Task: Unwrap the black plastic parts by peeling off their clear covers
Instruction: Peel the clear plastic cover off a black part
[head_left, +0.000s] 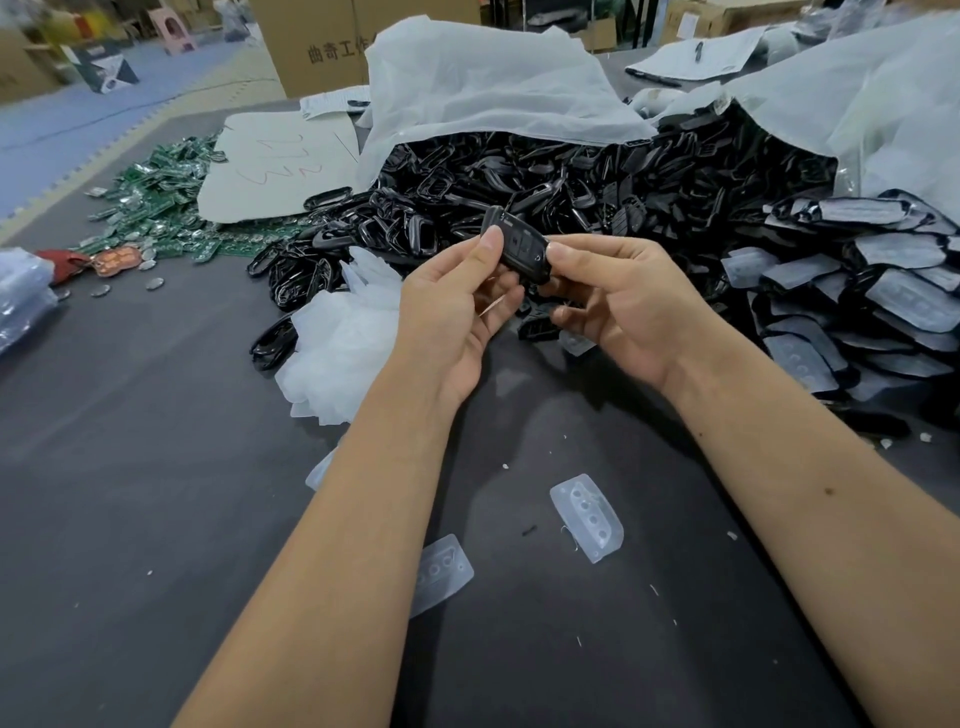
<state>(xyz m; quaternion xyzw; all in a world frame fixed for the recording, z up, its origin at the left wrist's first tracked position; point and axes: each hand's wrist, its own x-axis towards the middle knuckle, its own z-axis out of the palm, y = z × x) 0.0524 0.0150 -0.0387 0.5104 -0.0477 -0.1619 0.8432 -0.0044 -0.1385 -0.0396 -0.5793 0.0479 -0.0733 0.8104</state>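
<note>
A black key-fob shell is held up over the dark table between both hands. My left hand pinches its left end with thumb on top and fingers curled beneath. My right hand pinches its right end the same way. Buttons show on the shell's face; whether a clear cover still lies on it cannot be told. Two peeled clear covers lie on the table near my forearms. Black parts still under clear covers are stacked at the right.
A big heap of black plastic frames spills from white bags behind my hands. A pile of clear covers lies at left centre. Green circuit boards and a cardboard sheet sit far left. Cardboard boxes stand at the back.
</note>
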